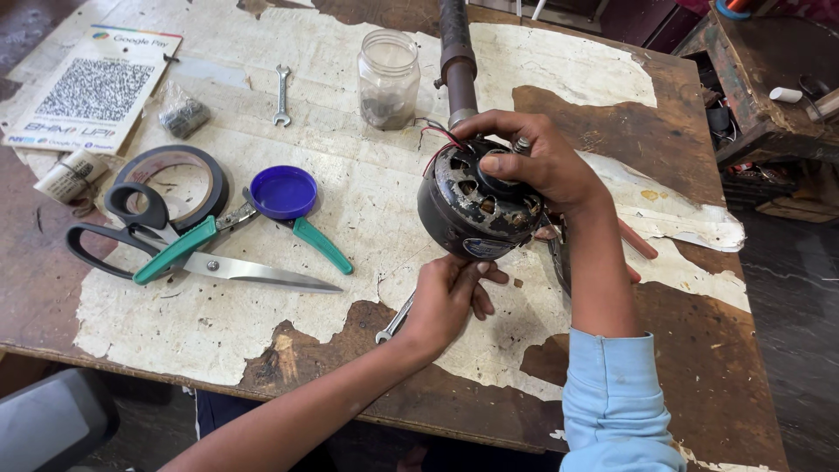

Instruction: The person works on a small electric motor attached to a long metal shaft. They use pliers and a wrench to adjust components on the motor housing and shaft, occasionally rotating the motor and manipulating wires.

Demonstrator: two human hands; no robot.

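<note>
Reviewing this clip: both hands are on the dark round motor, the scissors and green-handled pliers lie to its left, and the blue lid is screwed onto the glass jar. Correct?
Not quite. The blue lid is off the glass jar; it lies on the table by the green-handled pliers, and the jar stands open. The head view shows it. The rest holds: left hand and right hand are on the motor, scissors to its left.

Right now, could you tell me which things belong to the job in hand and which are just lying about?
In hand: motor, held by left hand and right hand; its wires.
Lying about: scissors, pliers, blue lid, tape, jar, spanner.
</note>
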